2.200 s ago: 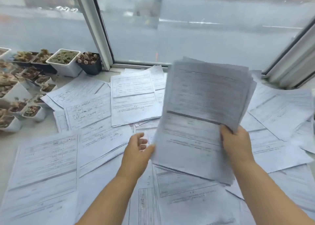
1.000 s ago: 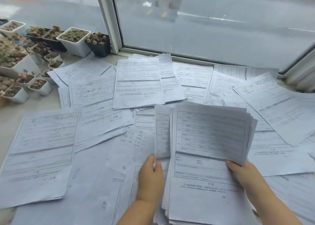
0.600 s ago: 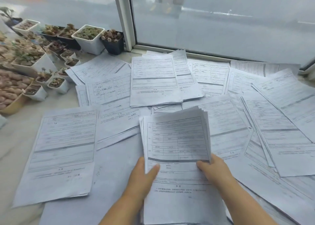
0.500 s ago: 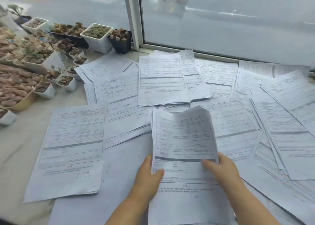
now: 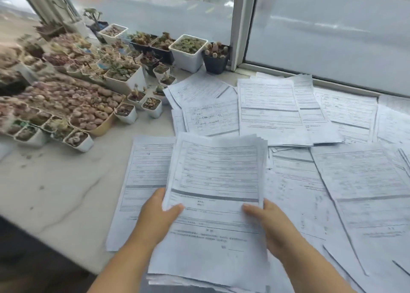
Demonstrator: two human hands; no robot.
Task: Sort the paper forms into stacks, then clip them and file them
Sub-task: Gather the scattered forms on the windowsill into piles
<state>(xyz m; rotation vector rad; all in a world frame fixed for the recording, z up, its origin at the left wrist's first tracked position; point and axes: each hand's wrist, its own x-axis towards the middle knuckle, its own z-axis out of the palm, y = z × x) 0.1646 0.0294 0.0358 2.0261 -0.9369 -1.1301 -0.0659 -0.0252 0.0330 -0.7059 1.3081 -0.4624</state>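
Form print blurred, illegible. Left hand [image 5: 158, 215] and right hand [image 5: 269, 224] each grip a side edge of a thick stack of forms [image 5: 216, 181], thumbs on top, fingers hidden beneath; its near edge is ragged. Loose forms [image 5: 346, 181] overlap flat beyond and right of the hands on the marbled tabletop [image 5: 55, 193]. Square succulent pots [image 5: 188, 51] stand far left, soft-focused.
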